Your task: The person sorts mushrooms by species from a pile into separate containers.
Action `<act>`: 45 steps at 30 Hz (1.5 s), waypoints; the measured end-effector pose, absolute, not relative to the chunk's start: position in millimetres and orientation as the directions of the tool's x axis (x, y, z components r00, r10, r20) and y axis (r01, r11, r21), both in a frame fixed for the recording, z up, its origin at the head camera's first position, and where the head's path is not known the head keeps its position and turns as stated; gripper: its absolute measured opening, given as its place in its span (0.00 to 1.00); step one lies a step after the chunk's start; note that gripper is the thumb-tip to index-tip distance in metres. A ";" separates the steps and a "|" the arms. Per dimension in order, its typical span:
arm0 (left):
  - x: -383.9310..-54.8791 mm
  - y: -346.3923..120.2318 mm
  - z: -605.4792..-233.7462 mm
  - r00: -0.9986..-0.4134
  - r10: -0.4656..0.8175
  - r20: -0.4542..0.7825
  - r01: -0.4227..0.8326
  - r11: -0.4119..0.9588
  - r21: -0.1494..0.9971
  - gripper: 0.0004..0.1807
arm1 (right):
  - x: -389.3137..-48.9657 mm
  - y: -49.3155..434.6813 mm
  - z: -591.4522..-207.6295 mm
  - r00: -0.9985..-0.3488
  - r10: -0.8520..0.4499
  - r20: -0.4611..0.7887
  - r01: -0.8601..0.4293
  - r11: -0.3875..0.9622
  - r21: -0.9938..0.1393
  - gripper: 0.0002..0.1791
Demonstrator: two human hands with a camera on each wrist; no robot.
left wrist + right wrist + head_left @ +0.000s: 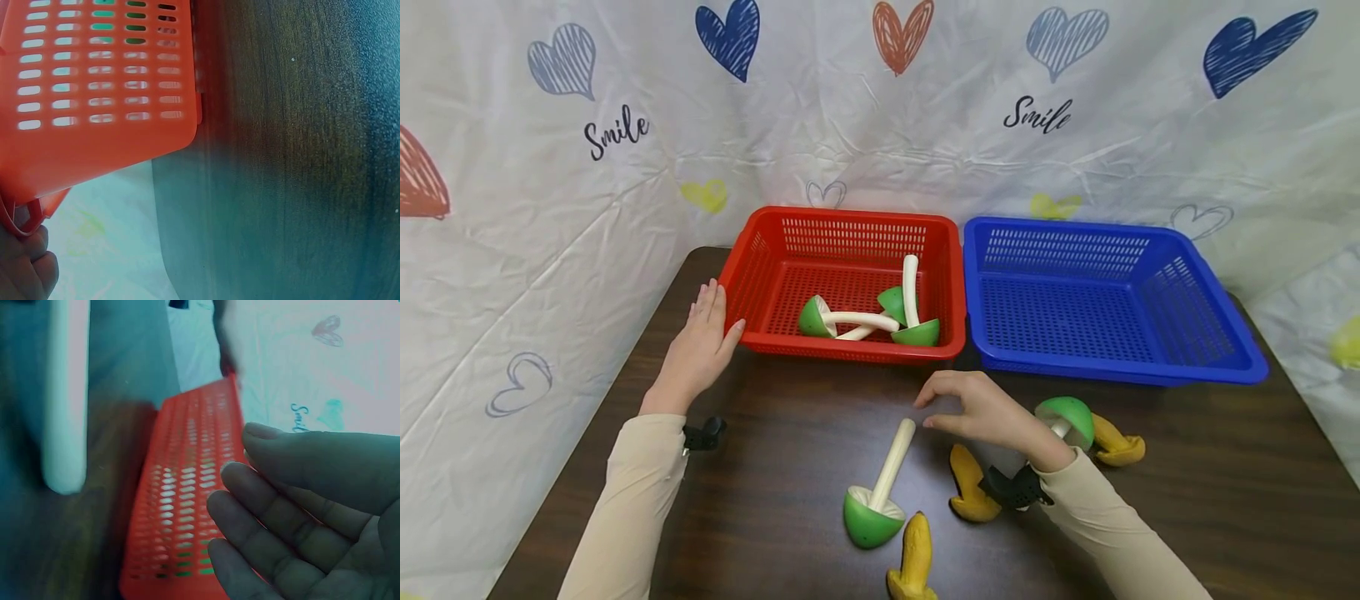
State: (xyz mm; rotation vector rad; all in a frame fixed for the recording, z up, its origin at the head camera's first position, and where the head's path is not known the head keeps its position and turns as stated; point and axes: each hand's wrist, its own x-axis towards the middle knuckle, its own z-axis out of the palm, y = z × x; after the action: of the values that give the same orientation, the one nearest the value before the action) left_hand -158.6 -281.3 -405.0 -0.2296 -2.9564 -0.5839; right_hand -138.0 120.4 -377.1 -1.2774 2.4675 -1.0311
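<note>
My left hand (698, 346) rests with straight fingers along the left rim of the red basket (850, 348). Inside that basket lie several green-capped model mushrooms (917, 333) with long white stems. Over the table in front of the basket, my right hand (973, 407) is held in the air with loosely bent fingers, thumb apart, nothing between them. Nearest to it is a green-capped mushroom (868, 521) lying on the table; its pale stem (65, 394) also shows in the right wrist view. A yellow mushroom (973, 492) lies just below the right wrist.
A blue basket (1120, 371) with a bare bottom stands right beside the red one. Another yellow mushroom (915, 558) lies at the front. Right of the right wrist, a green-capped mushroom (1075, 417) overlaps a yellow mushroom (1120, 446). A printed cloth (865, 125) hangs behind the dark table (760, 492).
</note>
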 end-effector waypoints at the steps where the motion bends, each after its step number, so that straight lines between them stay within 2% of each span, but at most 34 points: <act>1: -158.7 -281.4 -404.9 -0.981 0.126 0.145 0.171 0.914 0.367 0.36 | -136.7 120.2 -380.2 -0.607 -0.780 0.151 -0.657 0.386 -0.648 0.09; 9: -157.9 -282.6 -405.6 -0.984 0.115 0.138 0.159 0.915 0.370 0.37 | -130.5 115.0 -404.2 -0.580 -0.795 0.178 -0.676 0.347 -0.650 0.09; 15: -157.9 -282.5 -407.6 -0.982 0.120 0.148 0.167 0.914 0.370 0.37 | -126.8 109.0 -416.0 -0.601 -0.779 0.181 -0.675 0.373 -0.636 0.11; 29: -156.5 -282.4 -405.4 -0.984 0.113 0.139 0.157 0.914 0.373 0.37 | -124.4 100.7 -422.9 -0.577 -0.806 0.128 -0.702 0.410 -0.582 0.14; 45: -158.4 -280.6 -405.3 -0.979 0.126 0.159 0.178 0.909 0.376 0.37 | -125.0 94.8 -429.3 -0.575 -0.805 0.147 -0.750 0.446 -0.489 0.16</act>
State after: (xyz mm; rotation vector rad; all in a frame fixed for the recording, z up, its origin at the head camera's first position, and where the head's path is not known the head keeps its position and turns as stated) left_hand -158.4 -280.6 -405.3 -0.2354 -2.9409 -0.5976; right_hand -125.0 94.8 -429.3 -1.3918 2.5794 -0.7879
